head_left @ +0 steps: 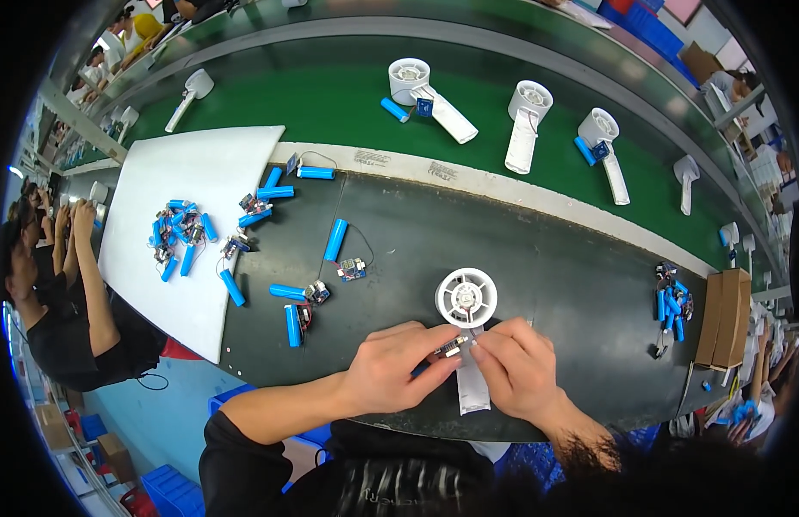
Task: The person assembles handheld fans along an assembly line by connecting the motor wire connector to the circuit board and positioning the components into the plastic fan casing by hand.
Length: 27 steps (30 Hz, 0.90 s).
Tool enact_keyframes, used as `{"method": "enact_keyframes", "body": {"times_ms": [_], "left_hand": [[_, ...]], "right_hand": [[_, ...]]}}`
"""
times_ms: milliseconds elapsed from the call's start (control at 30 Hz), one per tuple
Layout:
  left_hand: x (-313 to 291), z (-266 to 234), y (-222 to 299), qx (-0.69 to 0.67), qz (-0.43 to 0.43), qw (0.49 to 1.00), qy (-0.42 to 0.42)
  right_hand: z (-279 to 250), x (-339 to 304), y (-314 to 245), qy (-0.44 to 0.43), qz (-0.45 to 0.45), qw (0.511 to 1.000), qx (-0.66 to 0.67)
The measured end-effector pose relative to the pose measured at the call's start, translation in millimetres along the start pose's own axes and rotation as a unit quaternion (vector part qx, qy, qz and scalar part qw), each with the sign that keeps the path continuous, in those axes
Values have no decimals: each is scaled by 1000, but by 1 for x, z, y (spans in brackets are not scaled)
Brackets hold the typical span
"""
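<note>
On the dark desk (399, 215), the left side is covered by a white sheet (141, 172), on which a loose pile of blue battery cells (209, 227) and wired boards is spread; some of it is strewn past the sheet's edge. Nearer the middle, a single blue cell (335, 240) is joined by a wire to a small module (352, 269). At the right, a second battery cluster (672, 303) is heaped just beside a cardboard box (722, 319). Beyond the pale ledge (520, 198), a green conveyor belt (296, 95) is occupied by spaced-out white fan units (530, 99), two of them with blue cells and boards lying against them. At the far left, a co-worker (72, 319) is seen with raised arms.

The handheld fan housing (466, 297) is placed at the near part of the desk, in front of the person. Its round, spoked opening is turned up, and its long axis is run almost straight toward the person, the handle (474, 388) ending close to the near edge. The handle's upper part is flanked and partly hidden by the fingers. A small circuit board (451, 347) is gripped in the left hand (395, 366), with some blue showing beneath. A thin wire (473, 333) below the ring is pinched by the right hand (516, 366); whether it is touching the board cannot be told.
</note>
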<state>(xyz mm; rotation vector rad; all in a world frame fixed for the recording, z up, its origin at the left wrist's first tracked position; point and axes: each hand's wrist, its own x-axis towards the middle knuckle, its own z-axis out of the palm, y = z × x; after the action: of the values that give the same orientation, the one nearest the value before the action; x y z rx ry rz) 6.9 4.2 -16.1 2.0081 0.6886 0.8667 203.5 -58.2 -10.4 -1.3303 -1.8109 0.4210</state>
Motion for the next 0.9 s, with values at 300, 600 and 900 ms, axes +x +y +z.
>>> {"method": "enact_keyframes", "body": {"times_ms": [300,600,900], "left_hand": [[1,9,-12,46,150,986,47],[-1,10,-13,82,184,979,41],[-3,11,-12,89,181,979,32]], "right_hand": [[-2,6,6,-39,-49,997,53],[-7,9,1,-64,-33,997,30],[-13,10,1,-92,-17,995,32]]}}
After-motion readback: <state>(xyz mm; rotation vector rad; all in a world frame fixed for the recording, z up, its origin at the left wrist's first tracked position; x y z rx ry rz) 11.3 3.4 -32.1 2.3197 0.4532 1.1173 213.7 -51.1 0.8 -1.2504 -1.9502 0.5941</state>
